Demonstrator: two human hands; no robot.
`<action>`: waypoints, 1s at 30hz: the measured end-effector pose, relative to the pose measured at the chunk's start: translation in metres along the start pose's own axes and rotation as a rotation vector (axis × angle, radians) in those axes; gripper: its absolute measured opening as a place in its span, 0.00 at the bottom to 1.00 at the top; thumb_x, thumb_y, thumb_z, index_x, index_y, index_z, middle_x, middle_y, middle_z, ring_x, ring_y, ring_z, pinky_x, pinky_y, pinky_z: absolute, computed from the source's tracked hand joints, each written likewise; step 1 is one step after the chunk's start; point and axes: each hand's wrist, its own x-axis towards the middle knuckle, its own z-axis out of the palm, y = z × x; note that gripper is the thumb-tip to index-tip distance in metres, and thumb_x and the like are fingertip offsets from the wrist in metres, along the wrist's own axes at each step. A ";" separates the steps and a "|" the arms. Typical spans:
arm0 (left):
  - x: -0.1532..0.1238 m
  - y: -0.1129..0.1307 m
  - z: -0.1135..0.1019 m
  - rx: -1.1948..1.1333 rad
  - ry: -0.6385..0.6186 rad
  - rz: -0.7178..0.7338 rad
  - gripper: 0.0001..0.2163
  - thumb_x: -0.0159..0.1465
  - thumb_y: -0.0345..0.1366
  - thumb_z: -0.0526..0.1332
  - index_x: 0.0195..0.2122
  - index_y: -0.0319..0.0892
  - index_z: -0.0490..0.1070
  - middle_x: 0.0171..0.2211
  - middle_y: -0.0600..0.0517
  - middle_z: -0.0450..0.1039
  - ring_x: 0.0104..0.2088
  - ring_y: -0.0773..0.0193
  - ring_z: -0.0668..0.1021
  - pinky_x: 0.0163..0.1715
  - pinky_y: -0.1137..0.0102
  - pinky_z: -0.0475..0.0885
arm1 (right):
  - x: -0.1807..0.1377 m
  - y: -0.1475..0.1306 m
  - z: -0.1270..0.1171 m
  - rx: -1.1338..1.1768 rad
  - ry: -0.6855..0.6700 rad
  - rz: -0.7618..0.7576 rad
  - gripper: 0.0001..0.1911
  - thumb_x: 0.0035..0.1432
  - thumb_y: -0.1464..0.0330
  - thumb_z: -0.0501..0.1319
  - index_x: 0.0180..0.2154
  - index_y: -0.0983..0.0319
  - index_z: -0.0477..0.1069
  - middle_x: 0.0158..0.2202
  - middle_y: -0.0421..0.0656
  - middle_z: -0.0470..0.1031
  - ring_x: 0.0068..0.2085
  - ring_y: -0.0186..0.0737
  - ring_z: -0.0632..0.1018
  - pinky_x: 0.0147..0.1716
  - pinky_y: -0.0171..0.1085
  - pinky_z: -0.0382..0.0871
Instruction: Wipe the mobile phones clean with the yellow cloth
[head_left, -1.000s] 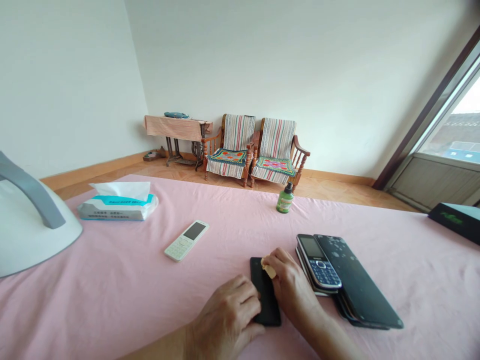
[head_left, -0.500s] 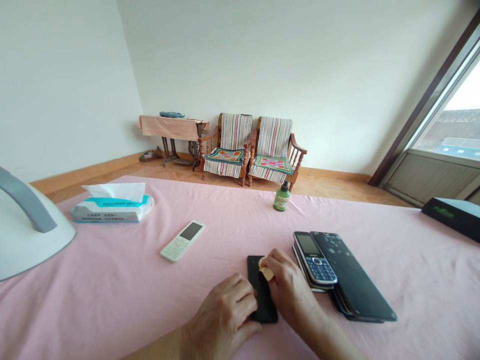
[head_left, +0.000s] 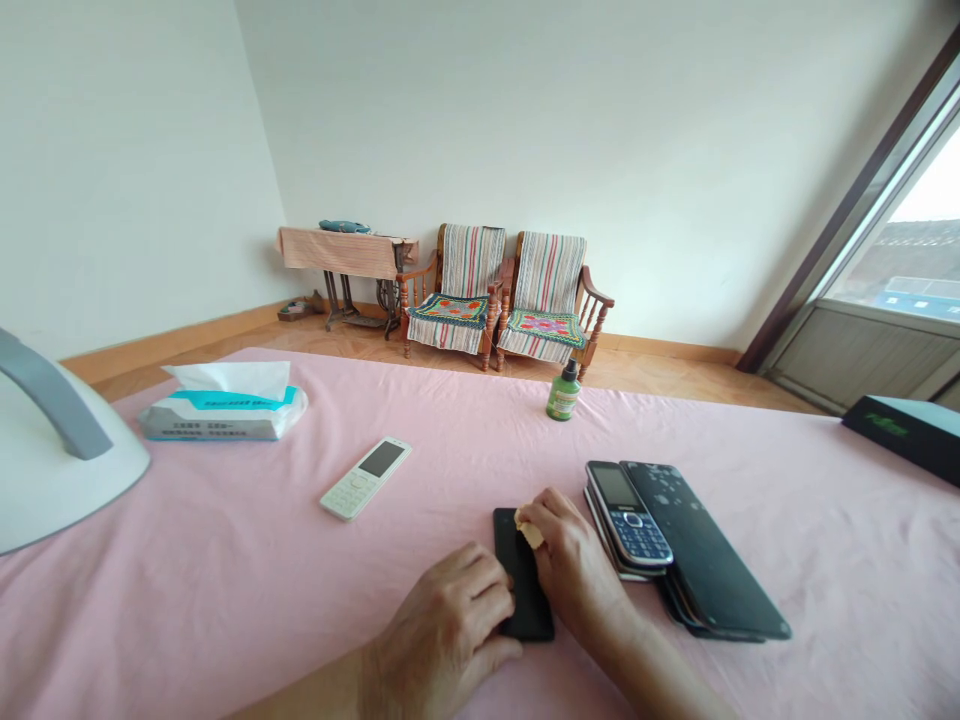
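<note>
A black smartphone (head_left: pixel 525 590) lies flat on the pink tablecloth (head_left: pixel 292 590) in front of me. My left hand (head_left: pixel 454 615) grips its left edge, fingers curled and thumb near the bottom corner. In my right hand (head_left: pixel 566 550) is a small beige cloth (head_left: pixel 529 530), pinched and pressed on the upper part of the phone. Close to the right hand, a dark blue keypad phone (head_left: pixel 634 515) rests on top of a stack. Beside it a large black phone (head_left: pixel 709 550) with worn patches tops another stack. A white keypad phone (head_left: pixel 366 478) lies apart to the left.
A tissue pack (head_left: pixel 225 405) and a white and grey appliance (head_left: pixel 60 470) stand on the left. A green spray bottle (head_left: pixel 562 393) is near the far edge, a black box (head_left: pixel 904 435) at the right. Beyond are two wooden armchairs (head_left: pixel 469 280) and a cloth-covered sewing table (head_left: pixel 337 252).
Hardly anything differs. The right hand with the beige cloth has shifted very slightly on the phone; the left hand keeps its hold.
</note>
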 end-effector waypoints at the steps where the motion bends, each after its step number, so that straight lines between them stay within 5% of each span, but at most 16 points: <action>1: 0.000 0.000 0.000 -0.003 0.005 -0.001 0.08 0.55 0.29 0.69 0.32 0.40 0.70 0.36 0.52 0.71 0.38 0.60 0.71 0.38 0.67 0.70 | 0.000 0.000 0.000 -0.001 0.004 -0.006 0.20 0.48 0.86 0.48 0.33 0.62 0.72 0.32 0.43 0.67 0.35 0.38 0.70 0.37 0.34 0.64; 30: 0.000 0.000 0.000 -0.017 -0.011 -0.021 0.08 0.55 0.28 0.69 0.32 0.39 0.70 0.36 0.52 0.71 0.39 0.60 0.71 0.39 0.67 0.70 | 0.002 -0.004 -0.001 -0.014 -0.010 0.045 0.18 0.47 0.87 0.49 0.32 0.64 0.70 0.33 0.44 0.67 0.36 0.39 0.70 0.37 0.35 0.62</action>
